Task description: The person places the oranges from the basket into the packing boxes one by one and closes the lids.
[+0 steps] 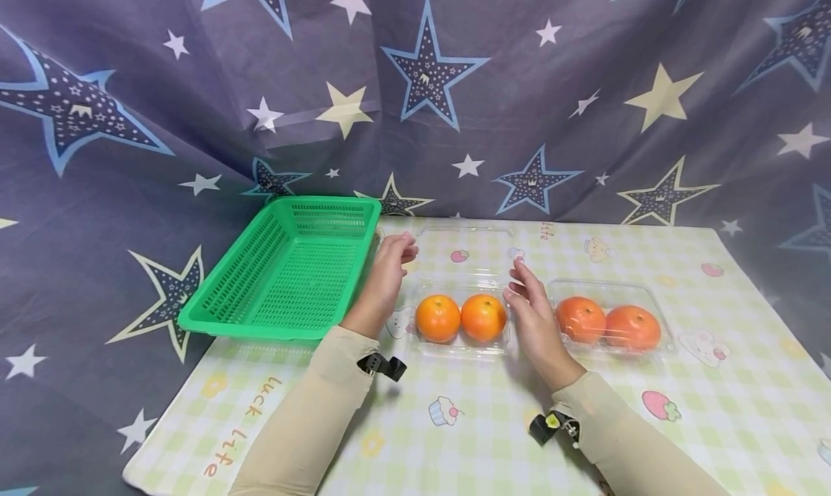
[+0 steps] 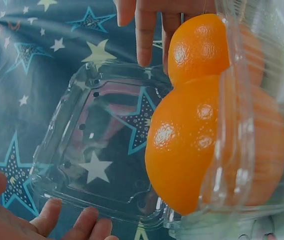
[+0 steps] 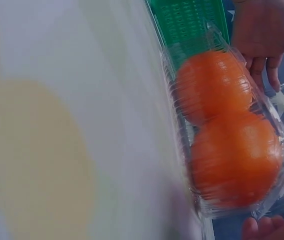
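A clear plastic clamshell box (image 1: 459,350) lies in the middle of the table with two oranges (image 1: 438,318) (image 1: 483,317) in it. Its lid (image 1: 464,254) is swung open towards the back. My left hand (image 1: 392,262) is at the lid's left edge, and its fingertips (image 2: 87,225) touch the lid's (image 2: 107,145) rim. My right hand (image 1: 529,301) is at the box's right side, its fingers (image 2: 144,35) fairly straight against the lid's other edge. Neither hand is wrapped round an orange (image 2: 196,150).
An empty green slotted basket (image 1: 273,330) stands at the left, partly over the table edge. A second, closed clamshell (image 1: 610,288) with two oranges (image 1: 581,319) lies right of my right hand. A checked cloth (image 1: 454,438) covers the table, and a starred curtain hangs behind.
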`<state>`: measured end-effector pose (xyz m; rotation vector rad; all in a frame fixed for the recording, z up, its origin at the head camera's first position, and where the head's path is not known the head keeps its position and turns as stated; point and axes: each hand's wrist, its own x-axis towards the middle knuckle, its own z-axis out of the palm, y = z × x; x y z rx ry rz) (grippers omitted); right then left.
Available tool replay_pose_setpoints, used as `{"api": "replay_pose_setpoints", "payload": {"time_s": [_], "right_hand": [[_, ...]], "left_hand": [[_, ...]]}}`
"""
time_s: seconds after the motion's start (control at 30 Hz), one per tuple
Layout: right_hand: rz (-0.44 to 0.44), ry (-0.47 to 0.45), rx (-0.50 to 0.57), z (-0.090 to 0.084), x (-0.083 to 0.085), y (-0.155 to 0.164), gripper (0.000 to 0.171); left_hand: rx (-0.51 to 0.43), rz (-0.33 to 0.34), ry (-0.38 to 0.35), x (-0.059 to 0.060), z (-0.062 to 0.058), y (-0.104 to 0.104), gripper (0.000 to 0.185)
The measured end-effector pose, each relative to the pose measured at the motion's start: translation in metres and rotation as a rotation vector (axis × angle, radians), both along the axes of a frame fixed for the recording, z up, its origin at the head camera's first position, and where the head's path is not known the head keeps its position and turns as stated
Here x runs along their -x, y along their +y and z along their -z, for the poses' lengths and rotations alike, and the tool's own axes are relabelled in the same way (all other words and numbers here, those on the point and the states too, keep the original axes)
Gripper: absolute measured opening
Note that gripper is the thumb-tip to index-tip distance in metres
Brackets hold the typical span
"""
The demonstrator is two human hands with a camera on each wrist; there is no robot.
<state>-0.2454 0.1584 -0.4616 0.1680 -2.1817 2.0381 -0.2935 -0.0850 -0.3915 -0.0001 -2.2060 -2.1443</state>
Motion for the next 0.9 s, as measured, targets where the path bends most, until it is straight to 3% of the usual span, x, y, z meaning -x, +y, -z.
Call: {"api": "replay_pose_setpoints", "payload": {"time_s": [0.3, 0.6, 0.9], "right_hand": [[0.010, -0.062, 0.028, -0.012, -0.005, 0.001, 0.049], [0.007, -0.298, 0.111, -0.033, -0.015, 0.004, 0.055], [-0.001, -0.287, 0.211, -0.034, -0.024, 0.000, 0.057]], "left_hand": [[-0.071, -0.006, -0.095, -0.008, 0.002, -0.008, 0.043], [-0.062, 0.017, -0.108, -0.016, 0.007, -0.011, 0.036], [-0.133, 0.043, -0.143, -0.026, 0.016, -0.018, 0.023]]}}
